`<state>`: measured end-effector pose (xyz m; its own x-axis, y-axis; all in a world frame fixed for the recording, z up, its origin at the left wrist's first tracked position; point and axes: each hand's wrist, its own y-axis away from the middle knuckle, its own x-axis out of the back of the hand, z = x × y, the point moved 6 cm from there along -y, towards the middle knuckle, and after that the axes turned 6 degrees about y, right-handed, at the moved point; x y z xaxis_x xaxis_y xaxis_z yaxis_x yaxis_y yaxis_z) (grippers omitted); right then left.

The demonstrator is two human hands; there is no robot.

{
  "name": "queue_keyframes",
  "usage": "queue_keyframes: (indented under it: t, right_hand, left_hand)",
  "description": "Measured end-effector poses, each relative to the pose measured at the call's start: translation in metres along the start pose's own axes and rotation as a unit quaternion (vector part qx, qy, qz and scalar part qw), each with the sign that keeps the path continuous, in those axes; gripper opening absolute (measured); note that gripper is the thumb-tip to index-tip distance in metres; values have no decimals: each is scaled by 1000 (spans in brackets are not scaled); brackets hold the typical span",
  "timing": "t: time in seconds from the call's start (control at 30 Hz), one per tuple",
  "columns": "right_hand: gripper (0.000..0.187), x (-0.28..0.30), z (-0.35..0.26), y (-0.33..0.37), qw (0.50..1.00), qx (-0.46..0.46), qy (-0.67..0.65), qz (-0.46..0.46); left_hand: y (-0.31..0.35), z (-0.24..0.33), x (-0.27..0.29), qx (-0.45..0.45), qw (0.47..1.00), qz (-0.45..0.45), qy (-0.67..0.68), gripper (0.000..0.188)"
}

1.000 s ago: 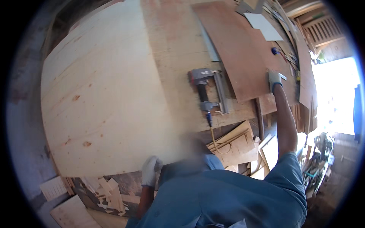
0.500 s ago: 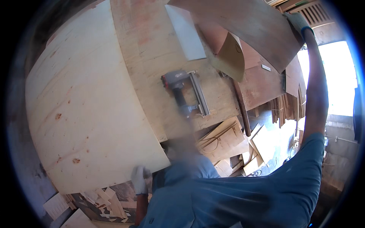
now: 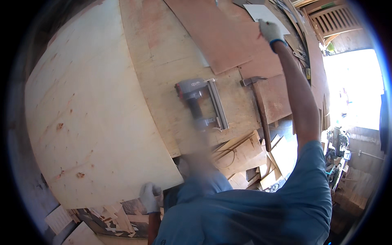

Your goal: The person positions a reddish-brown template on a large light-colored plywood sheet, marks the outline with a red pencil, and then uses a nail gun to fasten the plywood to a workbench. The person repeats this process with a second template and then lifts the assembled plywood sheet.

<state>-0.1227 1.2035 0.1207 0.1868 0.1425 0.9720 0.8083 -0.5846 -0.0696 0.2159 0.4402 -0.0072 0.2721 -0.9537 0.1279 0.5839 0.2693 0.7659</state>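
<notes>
Seen from the nail gun as the clock's centre, the pale plywood sheet spreads across nine o'clock, lying on the wooden benchtop. At seven o'clock the gloved left hand touches the sheet's near edge, fingers bent; I cannot tell whether they are clamped on it. The gloved right hand is between one and two o'clock, overlapping the white panel in view, its fingers curled, though I cannot tell whether they grip anything. A brown sheet lies toward twelve, a hammer at three, and wood offcuts near five.
</notes>
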Motion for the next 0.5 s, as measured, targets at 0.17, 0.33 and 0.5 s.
queue_keyframes:
  t: [0.17,0.33,0.5]
  right_hand:
    - [65,-70,-38,52,996,-56,29,-57]
    - [57,-84,-107,140,993,85,18,80]
    - [48,-103,-176,306,993,108,-48,-4]
  left_hand:
    - [-6,-16,5,-12,996,-6,93,20]
    - [8,-53,31,49,975,-58,207,25]
    - [29,-102,55,116,957,-31,264,30]
